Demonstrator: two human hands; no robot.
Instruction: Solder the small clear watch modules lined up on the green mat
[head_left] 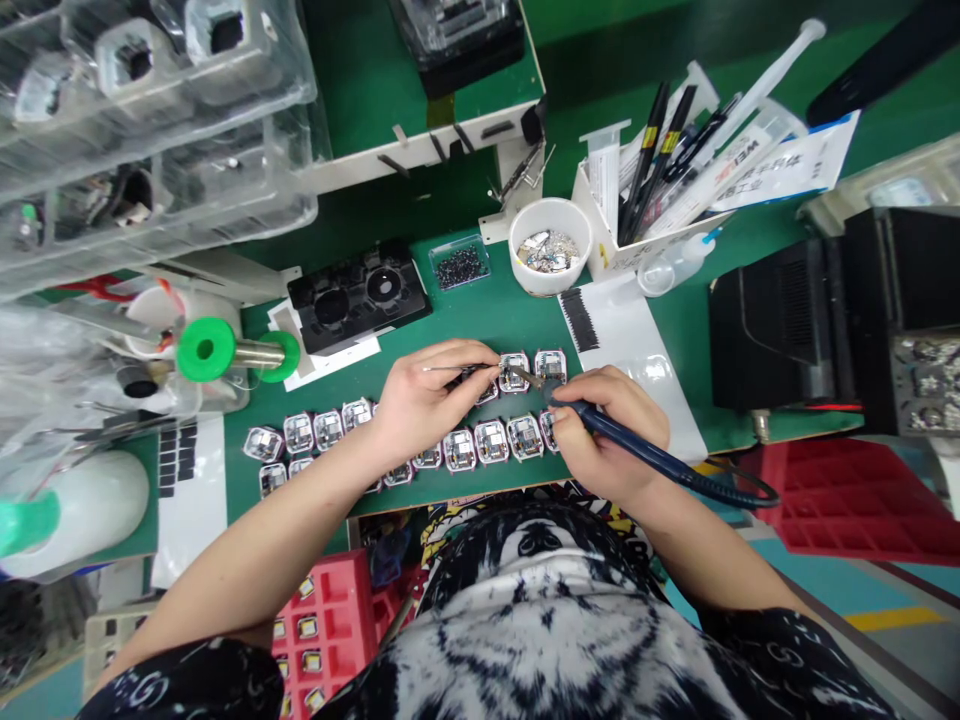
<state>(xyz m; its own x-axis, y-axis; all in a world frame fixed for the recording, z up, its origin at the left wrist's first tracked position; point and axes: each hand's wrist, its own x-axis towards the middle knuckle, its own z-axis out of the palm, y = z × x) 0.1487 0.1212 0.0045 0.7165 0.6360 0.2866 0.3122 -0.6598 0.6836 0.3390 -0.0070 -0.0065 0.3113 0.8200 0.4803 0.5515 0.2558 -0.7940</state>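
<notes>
My right hand (622,430) is wrapped round a dark blue soldering iron (652,455), its tip pointing left onto an open square watch case (514,372) in the back row. From the other side my left hand (424,395) pinches thin metal tweezers (457,366), whose points reach the left edge of that same case. Another open watch case (550,364) lies just to its right. A nearer row of similar cases with bare circuitry, such as this one (491,441), runs along the bench below my hands. My left forearm and hand hide some of them.
Behind my hands stand a white bowl (550,285) of small metal parts, a clear box of black screws (460,265) and a black fixture (360,298). A solder spool (205,347) is on the left. The iron's cord (750,492) loops right, near a black machine (776,330).
</notes>
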